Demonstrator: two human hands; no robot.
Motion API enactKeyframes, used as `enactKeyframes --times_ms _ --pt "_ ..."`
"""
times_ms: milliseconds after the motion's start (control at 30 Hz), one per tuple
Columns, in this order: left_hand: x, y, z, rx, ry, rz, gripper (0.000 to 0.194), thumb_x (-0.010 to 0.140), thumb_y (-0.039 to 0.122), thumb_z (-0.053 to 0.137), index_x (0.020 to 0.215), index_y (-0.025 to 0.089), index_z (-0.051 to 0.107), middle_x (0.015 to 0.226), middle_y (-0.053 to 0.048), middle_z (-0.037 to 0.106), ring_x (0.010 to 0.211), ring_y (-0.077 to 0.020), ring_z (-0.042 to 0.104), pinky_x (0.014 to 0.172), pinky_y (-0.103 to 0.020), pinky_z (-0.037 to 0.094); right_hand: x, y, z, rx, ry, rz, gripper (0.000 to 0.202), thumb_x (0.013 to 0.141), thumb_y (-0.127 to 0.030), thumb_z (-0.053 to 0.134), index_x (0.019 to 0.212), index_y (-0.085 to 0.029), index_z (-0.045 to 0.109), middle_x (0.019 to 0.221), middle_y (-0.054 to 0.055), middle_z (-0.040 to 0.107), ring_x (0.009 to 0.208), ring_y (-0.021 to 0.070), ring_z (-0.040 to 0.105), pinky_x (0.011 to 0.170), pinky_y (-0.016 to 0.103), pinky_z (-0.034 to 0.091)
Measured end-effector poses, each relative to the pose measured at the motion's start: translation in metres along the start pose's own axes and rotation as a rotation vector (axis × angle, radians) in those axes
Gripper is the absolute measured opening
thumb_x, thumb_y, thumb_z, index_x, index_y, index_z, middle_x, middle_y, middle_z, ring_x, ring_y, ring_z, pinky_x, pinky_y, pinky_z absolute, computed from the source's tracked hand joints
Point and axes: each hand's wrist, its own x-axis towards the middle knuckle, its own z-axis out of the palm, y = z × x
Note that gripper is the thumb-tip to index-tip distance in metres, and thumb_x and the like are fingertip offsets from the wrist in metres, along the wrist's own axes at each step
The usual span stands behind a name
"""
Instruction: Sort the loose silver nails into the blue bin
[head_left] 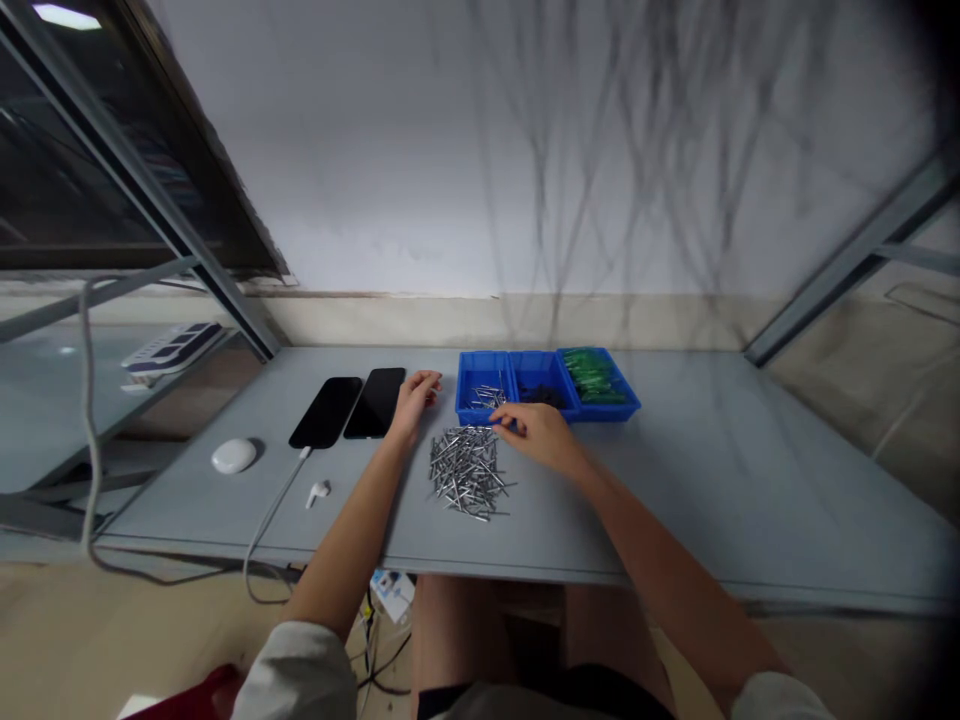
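Tbl (720, 490): R hand (538, 432) nr pins (466, 472)

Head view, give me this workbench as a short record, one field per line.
Left hand: fingers curled, between the right phone and left bin; grip contents unclear
Right hand: by the bins' front edge, beside the metal pin pile; grip contents unclear
Left bin: blue, some metal pins
Middle bin: blue, dark pieces
Right bin: blue, green pieces
Left phone: screen dark, white cable plugged in
Left-side extras: white earbud, white rounded case
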Motion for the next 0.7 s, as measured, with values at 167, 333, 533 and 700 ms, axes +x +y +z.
enactKeyframes --times_ms 167,333,533,700 --pt "0.0010 -0.0008 -0.0001 0.002 -0.006 -0.004 0.033 0.062 0.046 0.073 0.077 0.017 0.065 0.067 0.001 0.057 0.051 -0.0064 0.044 0.050 -0.021 0.032 -0.0008 -0.0014 0.0031 -0.119 -0.182 -0.016 0.017 0.080 -0.023 0.060 0.093 -0.024 0.071 0.075 0.000 0.070 0.067 0.0151 0.062 0.060 0.023 0.036" --pt "0.0023 -0.0025 -0.0006 0.016 -0.011 0.000 0.032 0.063 0.045 0.072 0.078 0.018 0.065 0.067 0.000 0.056 0.051 -0.0071 0.044 0.050 -0.022 0.032 -0.0023 -0.0016 0.0060 -0.158 -0.232 0.006 0.009 0.078 -0.028 0.064 0.084 -0.025 0.071 0.068 -0.001 0.069 0.064 0.0147 0.061 0.056 0.024 0.032" --pt "0.0010 -0.0015 -0.0007 0.019 -0.021 0.006 0.030 0.064 0.044 0.072 0.077 0.018 0.065 0.068 0.000 0.056 0.052 -0.0069 0.044 0.050 -0.022 0.032 -0.0036 -0.0024 0.0082 -0.140 -0.273 0.021 0.009 0.079 -0.031 0.063 0.083 -0.026 0.070 0.065 -0.002 0.068 0.061 0.0141 0.059 0.054 0.024 0.028" --pt "0.0000 -0.0007 0.0001 0.014 -0.017 0.006 0.029 0.064 0.043 0.072 0.076 0.018 0.065 0.067 0.000 0.056 0.052 -0.0069 0.044 0.050 -0.022 0.032 -0.0036 -0.0022 0.0092 -0.117 -0.277 0.025 0.009 0.080 -0.029 0.062 0.084 -0.026 0.070 0.065 -0.002 0.067 0.061 0.0137 0.057 0.054 0.024 0.028"
